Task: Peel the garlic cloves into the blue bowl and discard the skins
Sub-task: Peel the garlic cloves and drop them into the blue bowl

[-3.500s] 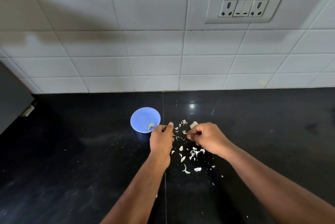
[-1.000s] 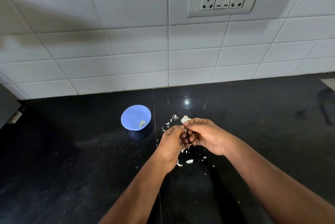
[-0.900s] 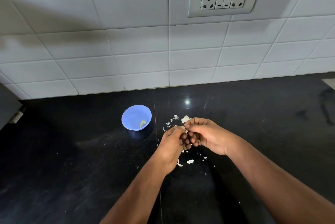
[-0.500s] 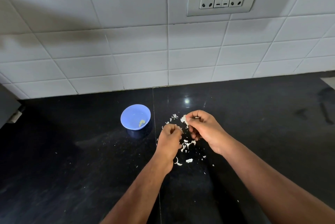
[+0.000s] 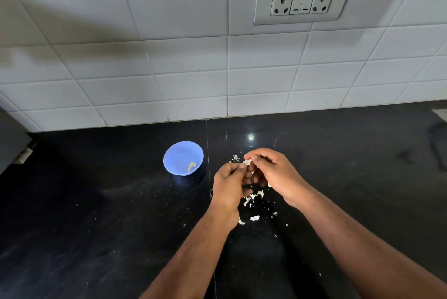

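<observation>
Right now your left hand [image 5: 229,182] and right hand [image 5: 273,172] meet above the black counter [image 5: 96,226], fingers of both curled inward. Between their fingertips you pinch a small pale piece, a clove [image 5: 247,162] as far as can be told, though most of it is hidden by your fingers. Your left thumb and forefinger close on its left side, your right thumb and forefinger on its upper right. Skins [image 5: 254,202] lie scattered on the counter under and just behind your hands, with a few more flecks near your left wrist. Well to the left of your hands stands the blue bowl [image 5: 180,153], upright, with one peeled clove [image 5: 191,166] lying inside near its right wall. Behind, a socket plate [image 5: 302,0] sits on the white tiled wall [image 5: 169,68].
</observation>
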A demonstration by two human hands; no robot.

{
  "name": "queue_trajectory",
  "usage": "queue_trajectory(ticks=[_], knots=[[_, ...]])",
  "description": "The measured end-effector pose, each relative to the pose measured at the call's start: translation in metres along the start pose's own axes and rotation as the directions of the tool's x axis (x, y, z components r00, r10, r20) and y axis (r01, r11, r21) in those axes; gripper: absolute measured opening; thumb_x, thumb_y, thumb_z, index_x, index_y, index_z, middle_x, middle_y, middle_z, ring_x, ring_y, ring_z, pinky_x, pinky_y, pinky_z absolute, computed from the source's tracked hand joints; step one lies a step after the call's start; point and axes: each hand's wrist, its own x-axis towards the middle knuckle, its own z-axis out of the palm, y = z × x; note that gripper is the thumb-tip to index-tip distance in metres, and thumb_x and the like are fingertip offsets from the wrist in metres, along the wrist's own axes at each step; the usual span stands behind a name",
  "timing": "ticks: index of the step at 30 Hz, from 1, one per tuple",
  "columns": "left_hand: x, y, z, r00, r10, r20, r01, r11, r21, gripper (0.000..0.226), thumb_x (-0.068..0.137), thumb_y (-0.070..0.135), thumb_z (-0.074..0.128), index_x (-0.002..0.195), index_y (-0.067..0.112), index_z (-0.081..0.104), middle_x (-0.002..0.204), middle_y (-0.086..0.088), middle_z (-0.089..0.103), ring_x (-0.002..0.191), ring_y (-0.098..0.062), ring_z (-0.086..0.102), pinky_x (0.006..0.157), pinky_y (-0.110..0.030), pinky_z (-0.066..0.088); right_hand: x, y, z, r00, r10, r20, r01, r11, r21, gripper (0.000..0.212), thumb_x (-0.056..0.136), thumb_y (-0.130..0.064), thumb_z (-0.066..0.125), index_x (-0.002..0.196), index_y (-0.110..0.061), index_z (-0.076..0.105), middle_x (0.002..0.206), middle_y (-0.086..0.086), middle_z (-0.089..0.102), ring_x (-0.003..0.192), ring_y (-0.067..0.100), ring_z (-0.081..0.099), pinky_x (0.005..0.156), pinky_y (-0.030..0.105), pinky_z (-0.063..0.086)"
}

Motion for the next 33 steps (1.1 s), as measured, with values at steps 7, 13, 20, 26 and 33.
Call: queue_trajectory(ticks=[7, 13, 20, 26, 33], knots=[[0.001, 0.006, -0.001, 0.998, -0.030, 0.052, 0.035, 0.996, -0.084, 0.019, 0.109, 0.017, 0.056, 0.104, 0.013, 0.074, 0.083, 0.000, 0.070, 0.077, -0.010, 0.067, 0.070, -0.031, 0.055, -0.001, -0.004, -0.003, 0.997, -0.075, 0.016, 0.074, 0.997, 0.016, 0.014, 0.098, -0.017, 0.073, 0.108, -0.023, 0.079, 0.096, -0.009, 0.079, 0.088, 0.004, 0.074, 0.073, 0.015, 0.054], [0.003, 0.010, -0.003, 1.000, 0.026, 0.017, -0.025, 1.000, -0.019, 0.014, 0.105, 0.015, 0.062, 0.113, 0.017, 0.073, 0.095, 0.000, 0.074, 0.083, -0.011, 0.067, 0.073, -0.032, 0.058, 0.003, 0.001, -0.004, 0.982, -0.178, -0.060, 0.164, 0.969, -0.186, 0.010, 0.098, -0.023, 0.074, 0.103, -0.029, 0.080, 0.097, -0.013, 0.077, 0.093, 0.005, 0.073, 0.083, 0.021, 0.058], [0.008, 0.019, -0.006, 0.999, 0.050, -0.009, -0.050, 0.999, -0.008, 0.011, 0.102, 0.023, 0.071, 0.105, 0.015, 0.077, 0.083, -0.001, 0.068, 0.078, -0.011, 0.063, 0.066, -0.031, 0.057, 0.006, 0.002, -0.007, 0.923, -0.380, -0.058, 0.315, 0.833, -0.454, 0.015, 0.096, -0.017, 0.075, 0.105, -0.028, 0.080, 0.097, -0.016, 0.073, 0.096, 0.001, 0.068, 0.086, 0.023, 0.056], [0.006, 0.022, -0.008, 0.998, -0.060, 0.018, 0.061, 0.991, -0.117, 0.008, 0.099, 0.018, 0.074, 0.102, 0.015, 0.080, 0.085, 0.001, 0.071, 0.076, -0.008, 0.063, 0.061, -0.029, 0.056, 0.005, 0.001, -0.007, 0.906, -0.418, -0.070, 0.333, 0.805, -0.492, 0.015, 0.095, -0.017, 0.076, 0.106, -0.027, 0.081, 0.098, -0.014, 0.074, 0.094, 0.002, 0.070, 0.084, 0.026, 0.058], [0.001, 0.021, -0.008, 0.995, -0.093, 0.038, 0.099, 0.967, -0.236, 0.009, 0.101, 0.015, 0.069, 0.098, 0.015, 0.078, 0.082, 0.001, 0.072, 0.072, -0.008, 0.064, 0.058, -0.029, 0.053, 0.000, -0.002, 0.001, 0.927, -0.355, -0.119, 0.288, 0.880, -0.379, 0.013, 0.094, -0.019, 0.077, 0.104, -0.026, 0.082, 0.098, -0.016, 0.076, 0.097, -0.002, 0.069, 0.089, 0.017, 0.054]])
